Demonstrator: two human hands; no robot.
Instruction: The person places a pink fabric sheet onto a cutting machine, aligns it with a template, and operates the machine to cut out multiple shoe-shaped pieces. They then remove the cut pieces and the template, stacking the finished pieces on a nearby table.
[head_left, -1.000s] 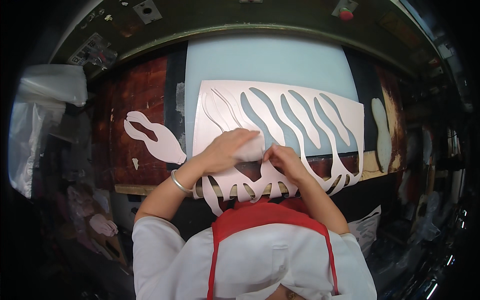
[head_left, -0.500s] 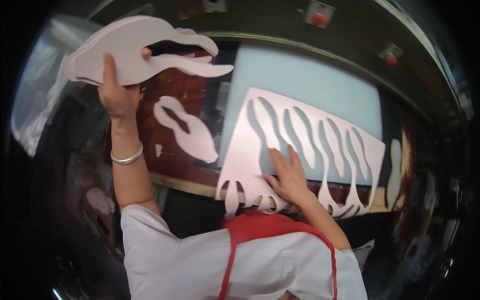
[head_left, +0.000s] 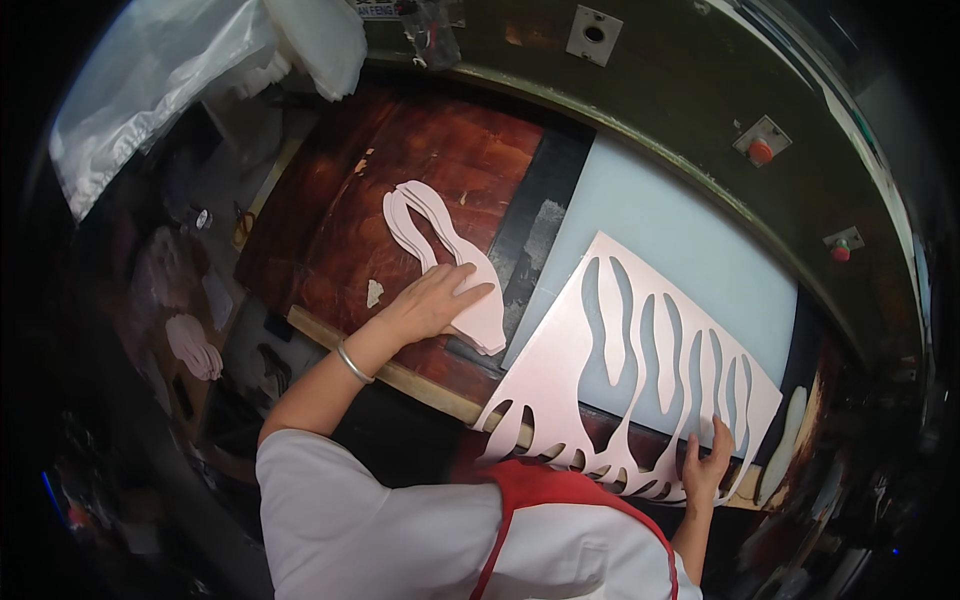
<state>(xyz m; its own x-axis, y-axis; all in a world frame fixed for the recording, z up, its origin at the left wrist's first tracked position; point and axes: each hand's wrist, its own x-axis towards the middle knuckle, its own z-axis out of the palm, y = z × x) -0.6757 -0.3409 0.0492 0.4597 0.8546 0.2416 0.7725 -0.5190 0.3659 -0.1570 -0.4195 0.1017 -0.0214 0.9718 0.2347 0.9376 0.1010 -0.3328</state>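
My left hand [head_left: 432, 300] lies flat, fingers spread, on the stack of pink cut-outs [head_left: 440, 255], whose long axis runs up-left from the fingertips, while my right hand [head_left: 706, 462] presses open-fingered on the cut sheet [head_left: 560, 360].

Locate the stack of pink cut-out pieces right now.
Head view, left of centre: the pink stack lies on the reddish-brown board, under the left hand, left of the cut pink sheet.
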